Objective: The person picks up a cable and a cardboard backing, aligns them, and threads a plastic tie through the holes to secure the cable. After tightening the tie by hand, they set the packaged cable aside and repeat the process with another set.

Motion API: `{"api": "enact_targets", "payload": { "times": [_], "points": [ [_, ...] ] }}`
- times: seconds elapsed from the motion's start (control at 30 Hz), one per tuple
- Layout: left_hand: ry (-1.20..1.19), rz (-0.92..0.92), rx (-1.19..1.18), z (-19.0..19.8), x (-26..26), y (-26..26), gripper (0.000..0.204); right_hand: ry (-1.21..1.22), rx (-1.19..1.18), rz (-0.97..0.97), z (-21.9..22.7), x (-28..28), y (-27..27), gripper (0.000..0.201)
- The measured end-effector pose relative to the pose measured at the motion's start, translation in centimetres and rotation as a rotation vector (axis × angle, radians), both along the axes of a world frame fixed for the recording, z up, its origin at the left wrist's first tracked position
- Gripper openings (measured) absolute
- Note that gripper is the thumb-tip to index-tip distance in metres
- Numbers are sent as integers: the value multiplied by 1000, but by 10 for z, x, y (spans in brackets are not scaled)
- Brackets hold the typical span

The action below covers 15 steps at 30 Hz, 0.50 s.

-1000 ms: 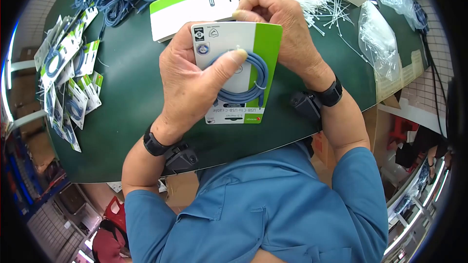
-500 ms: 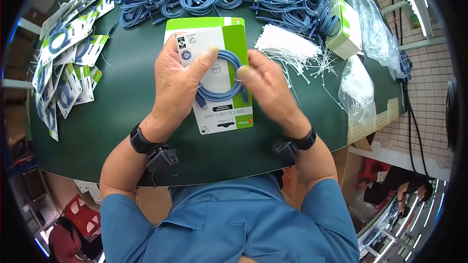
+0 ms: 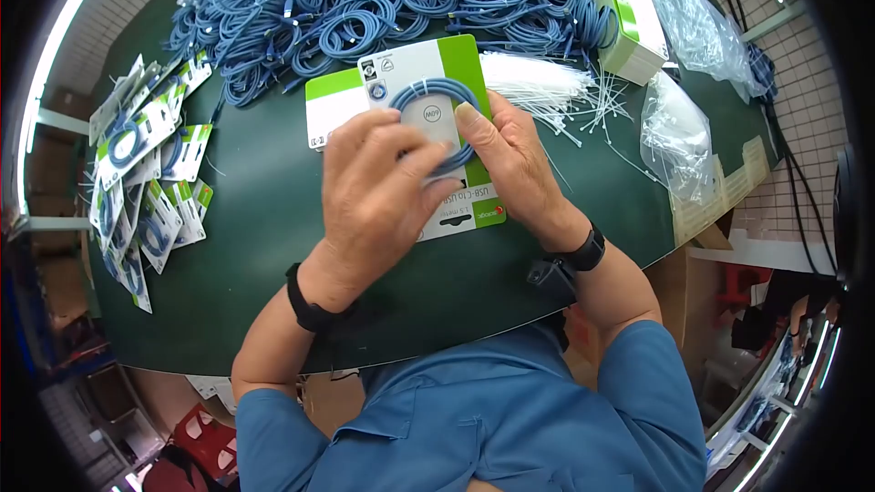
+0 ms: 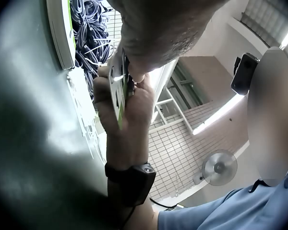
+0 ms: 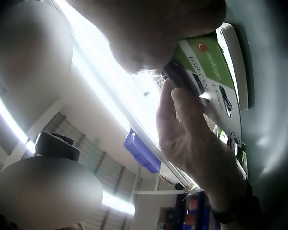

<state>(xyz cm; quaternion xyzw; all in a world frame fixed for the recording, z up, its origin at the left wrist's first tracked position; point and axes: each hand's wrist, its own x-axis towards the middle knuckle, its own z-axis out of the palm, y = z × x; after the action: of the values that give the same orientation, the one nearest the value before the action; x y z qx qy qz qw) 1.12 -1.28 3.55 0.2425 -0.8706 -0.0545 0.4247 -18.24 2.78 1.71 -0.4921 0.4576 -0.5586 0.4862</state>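
Note:
In the head view, my right hand (image 3: 521,166) grips the right side of a white and green card (image 3: 415,59), thumb on a coiled blue cable (image 3: 453,89) lying against it. My left hand (image 3: 375,196), motion-blurred, reaches across the card's lower left with bent fingers at the coil. The right wrist view shows my left thumb and fingers (image 5: 182,108) around a dark part of the cable (image 5: 176,74) beside the printed card (image 5: 213,79). Edge-on, the card (image 4: 117,93) sits in my right hand (image 4: 137,108) in the left wrist view.
Behind the held card lies a stack of cards (image 3: 330,114). Blue coiled cables (image 3: 365,14) are heaped at the back, with white ties (image 3: 538,87), a card box (image 3: 631,23) and plastic bags (image 3: 676,141) to the right. Carded cables (image 3: 146,173) pile up at left.
My left hand has shifted from gripping the card's left side to its front, over the coil. My right hand, lately moving at the coil, now holds the card's right side.

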Motion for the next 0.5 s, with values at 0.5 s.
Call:
{"api": "enact_targets", "payload": {
  "times": [0.5],
  "points": [
    [-66, -118, 194, 3, 1, -14, 18, 329, -86, -103, -2, 12, 17, 34]
  ]
}}
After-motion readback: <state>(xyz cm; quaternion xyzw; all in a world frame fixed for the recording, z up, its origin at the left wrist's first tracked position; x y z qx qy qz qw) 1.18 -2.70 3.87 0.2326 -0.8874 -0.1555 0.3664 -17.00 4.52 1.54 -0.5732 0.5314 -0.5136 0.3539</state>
